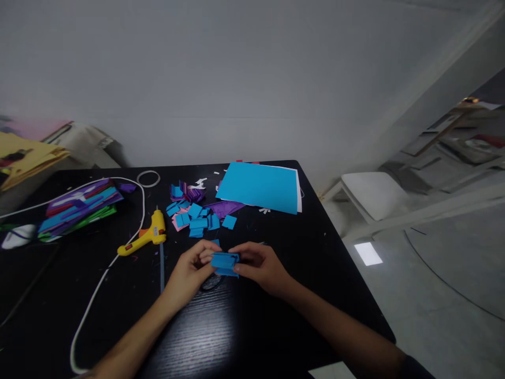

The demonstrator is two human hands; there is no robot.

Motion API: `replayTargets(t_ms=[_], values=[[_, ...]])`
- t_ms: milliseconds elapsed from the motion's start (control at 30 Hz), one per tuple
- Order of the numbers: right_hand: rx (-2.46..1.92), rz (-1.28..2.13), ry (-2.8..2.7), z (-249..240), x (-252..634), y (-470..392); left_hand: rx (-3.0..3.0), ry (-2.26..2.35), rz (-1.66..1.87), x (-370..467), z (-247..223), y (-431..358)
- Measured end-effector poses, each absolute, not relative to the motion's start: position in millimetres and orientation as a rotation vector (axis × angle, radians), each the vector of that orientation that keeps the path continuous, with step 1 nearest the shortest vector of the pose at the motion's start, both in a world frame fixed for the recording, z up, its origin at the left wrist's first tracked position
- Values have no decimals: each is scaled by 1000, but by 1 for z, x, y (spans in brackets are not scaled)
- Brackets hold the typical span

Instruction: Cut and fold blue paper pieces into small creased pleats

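Between my two hands is a small folded piece of blue paper (224, 262), held just above the black table (252, 321). My left hand (193, 268) pinches its left end, thumb in front and fingers behind. At the right end, my right hand (262, 266) grips it between thumb and fingers. Dark loops, partly hidden, lie beneath my left hand. Just beyond the hands is a loose pile of small blue folded paper pieces (198, 223), with some pink paper (179, 218) under it. A stack of folded purple strips (192, 193) sits behind that pile.
Left of the pile lies a yellow glue gun (148, 235) with a glue stick (161, 268) and white cord (90, 308). Blue sheets (260, 187) rest at the back right. Coloured paper (81, 205) is at far left. A white stool (373, 195) stands right of the table.
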State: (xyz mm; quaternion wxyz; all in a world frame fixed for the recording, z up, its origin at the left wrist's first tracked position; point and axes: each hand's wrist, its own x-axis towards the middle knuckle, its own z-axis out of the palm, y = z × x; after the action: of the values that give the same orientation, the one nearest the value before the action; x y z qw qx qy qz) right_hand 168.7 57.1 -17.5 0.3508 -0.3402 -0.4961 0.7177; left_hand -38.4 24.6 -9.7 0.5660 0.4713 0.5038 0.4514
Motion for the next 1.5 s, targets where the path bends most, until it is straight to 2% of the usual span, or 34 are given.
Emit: replayTargets(t_ms=[367, 867, 1500], values=[[-889, 1821, -1298, -22, 170, 59, 1208, 1106, 890, -38, 1, 20], [-939, 1764, -1345, -22, 170, 59, 1163, 1164, 921, -36, -3, 20], [-882, 2067, -1071, -16, 173, 62, 984, 825, 829, -41, -4, 16]])
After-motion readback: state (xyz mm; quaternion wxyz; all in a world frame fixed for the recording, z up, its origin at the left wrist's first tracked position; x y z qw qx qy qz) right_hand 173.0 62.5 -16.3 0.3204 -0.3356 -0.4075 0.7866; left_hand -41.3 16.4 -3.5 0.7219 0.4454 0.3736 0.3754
